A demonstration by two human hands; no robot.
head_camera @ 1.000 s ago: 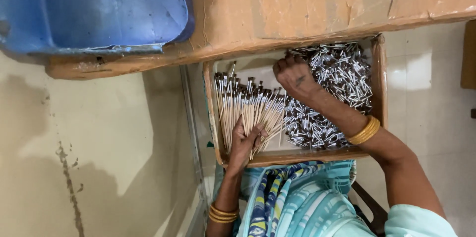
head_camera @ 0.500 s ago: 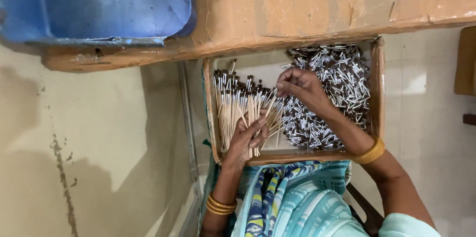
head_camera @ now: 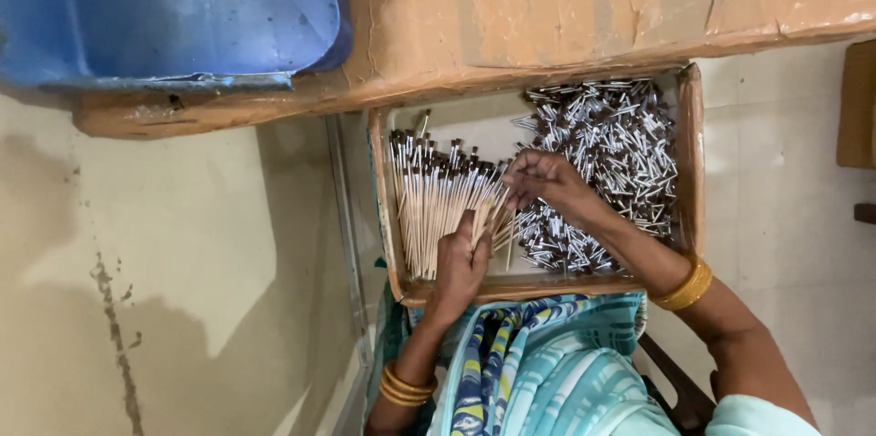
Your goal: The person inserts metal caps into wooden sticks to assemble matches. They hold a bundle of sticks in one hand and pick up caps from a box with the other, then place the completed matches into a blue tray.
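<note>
A shallow cardboard tray (head_camera: 691, 153) sits in front of the person, its near wall against their lap, and everything else lies in relation to it. In the tray's left half is a bundle of thin pale sticks with dark tips (head_camera: 436, 203), lying roughly parallel, tips toward the far wall. In its right half is a loose heap of small silver and black pieces (head_camera: 613, 149), tumbled in all directions and reaching almost to the right wall.

The left hand (head_camera: 459, 264) comes in over the tray's near wall and is closed around the near ends of several sticks, which fan out from its grip toward the middle of the tray. The right hand (head_camera: 546, 183) lies above the boundary between bundle and heap, its fingers pinched together at the far ends of those fanned sticks; whether it also holds one of the small silver pieces cannot be made out. The two hands are close together, the right just beyond the left.

Both wrists wear gold bangles (head_camera: 683, 285). Past the tray's far wall lies a large brown cardboard sheet (head_camera: 584, 7), and beyond the tray's far left corner, a blue plastic tub (head_camera: 173, 7). A striped blue-green garment (head_camera: 547, 363) covers the lap below the near wall.
</note>
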